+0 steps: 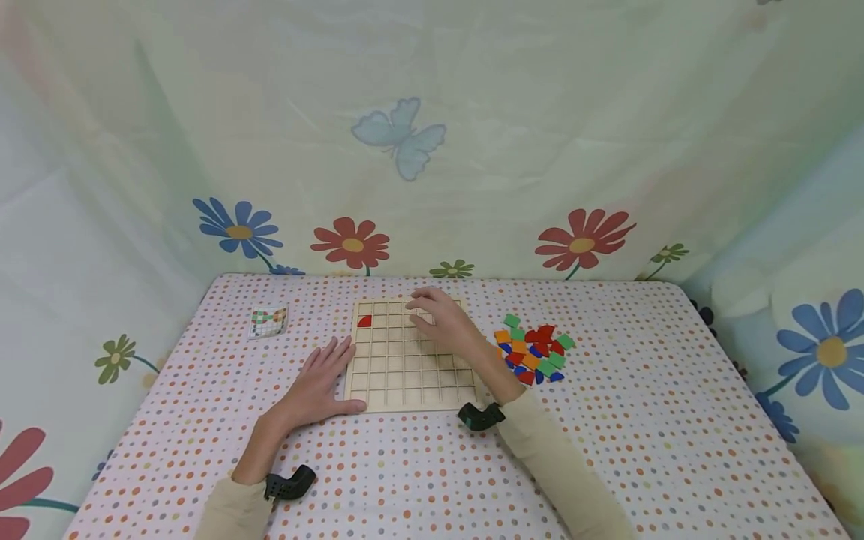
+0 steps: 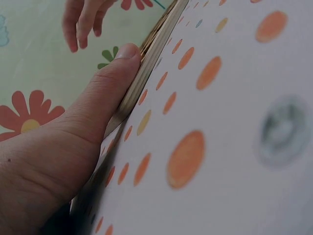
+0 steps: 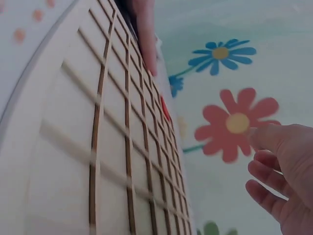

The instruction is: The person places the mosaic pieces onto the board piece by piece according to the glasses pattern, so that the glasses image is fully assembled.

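The right hand (image 1: 442, 322), loosely bent and gripping nothing, hid some far squares of the gridded board (image 1: 412, 379) below it. The left hand (image 1: 319, 386), fingers extended, touched the board's edge, a red piece (image 1: 364, 321) beyond.

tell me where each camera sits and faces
Head: on the head, facing forward and down at the pale wooden grid board; left hand, right hand show.
Left wrist: worn there, facing along the board's edge; left thumb near, right fingers beyond.
Right wrist: worn there, facing across the board; right hand near, left beyond.
Head and right wrist share a red quarter-circle piece.
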The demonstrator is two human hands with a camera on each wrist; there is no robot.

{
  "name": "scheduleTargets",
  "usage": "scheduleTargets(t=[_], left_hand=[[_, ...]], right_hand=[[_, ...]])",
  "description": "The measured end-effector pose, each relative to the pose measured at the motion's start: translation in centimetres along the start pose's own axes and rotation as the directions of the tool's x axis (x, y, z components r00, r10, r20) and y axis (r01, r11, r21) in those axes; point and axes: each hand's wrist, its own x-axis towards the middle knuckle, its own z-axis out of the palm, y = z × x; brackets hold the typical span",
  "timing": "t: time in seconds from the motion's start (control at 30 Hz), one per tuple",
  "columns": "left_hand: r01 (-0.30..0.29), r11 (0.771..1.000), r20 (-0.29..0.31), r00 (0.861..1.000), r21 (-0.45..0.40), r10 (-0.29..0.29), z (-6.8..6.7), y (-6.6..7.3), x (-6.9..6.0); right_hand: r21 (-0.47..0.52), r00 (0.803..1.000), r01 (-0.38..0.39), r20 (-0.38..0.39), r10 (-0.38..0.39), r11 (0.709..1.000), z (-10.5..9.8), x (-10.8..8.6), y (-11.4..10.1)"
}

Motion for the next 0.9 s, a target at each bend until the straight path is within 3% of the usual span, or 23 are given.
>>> scheduleTargets(t=[0.13, 0.23, 0.37, 0.47, 0.63, 0.9], left_hand=[[-0.001, 1.0, 0.006, 1.0, -0.003, 0.001, 0.0, -0.1, 0.0], [0.01, 1.0, 0.002, 1.0, -0.005, -0.01, 0.0, -0.2, 0.0], [0.005, 1.0, 0.001, 1.0, -0.002, -0.005, 0.0, -0.3, 0.0], [0.001, 1.0, 0.005, 1.0, -0.003, -0.001, 0.1, -0.4, 0.1], [0.005, 1.0, 0.006, 1.0, -0.002, -0.005, 0.1, -0.3, 0.0], [-0.017, 1.0, -0.007, 1.0, -0.016, 0.016, 0.0, -0.1, 0.1]], right_hand=[[-0.049, 0.994, 0.048, -0.093, -0.052, 0.998, -2.8, -2.4, 2.9], [-0.082, 0.991, 0.022, -0.127, -0.033, 0.996, -5.2, -3.8, 5.5], [-0.085, 0.985, -0.11, -0.139, 0.098, 0.99, -8.5, -5.1, 8.3], [-0.063, 0.968, -0.232, -0.11, 0.225, 0.971, -10.2, -6.1, 9.9], [-0.038, 0.935, -0.354, -0.018, 0.354, 0.934, -10.7, -7.1, 12.1], [-0.027, 0.917, -0.384, 0.101, 0.385, 0.923, -9.7, -7.5, 13.2]])
